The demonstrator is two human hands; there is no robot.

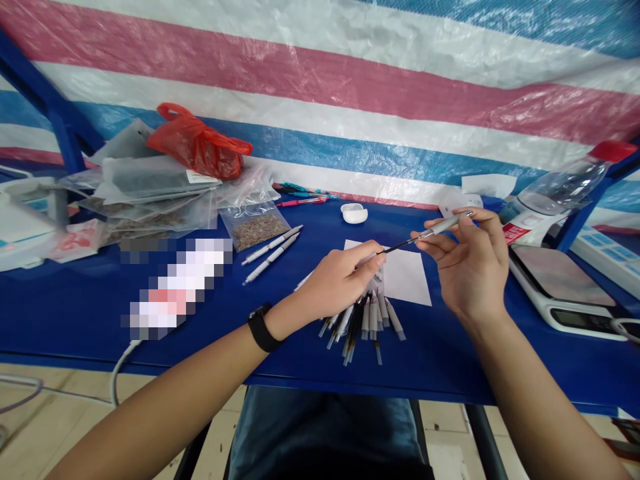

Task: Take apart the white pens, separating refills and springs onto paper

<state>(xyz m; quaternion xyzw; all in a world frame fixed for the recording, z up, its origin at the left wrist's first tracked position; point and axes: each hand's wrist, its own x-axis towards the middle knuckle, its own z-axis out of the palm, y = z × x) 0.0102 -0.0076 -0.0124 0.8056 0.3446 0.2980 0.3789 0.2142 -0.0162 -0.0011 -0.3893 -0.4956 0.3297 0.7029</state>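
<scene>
My left hand point(336, 281) pinches one end of a thin dark pen refill point(399, 245) between thumb and finger. The refill runs up to the right to a pale grey pen barrel point(444, 225), which the fingers of my right hand point(473, 270) grip. A metal-looking part shows where the two meet; how far the refill sits inside the barrel I cannot tell. Below my left hand lies a fanned pile of pen parts point(370, 317), grey barrels and refills, its far end partly hidden by the hand. A white sheet of paper point(410, 277) is under and behind it.
On the blue table point(200, 350), two white pens point(273, 257) lie left, near bags of dried brown bits point(257, 230) and a red plastic bag point(200, 143). A white case point(354, 213) and coloured pens point(305, 200) lie behind. Right are a digital scale point(565, 277) and a bottle point(555, 190).
</scene>
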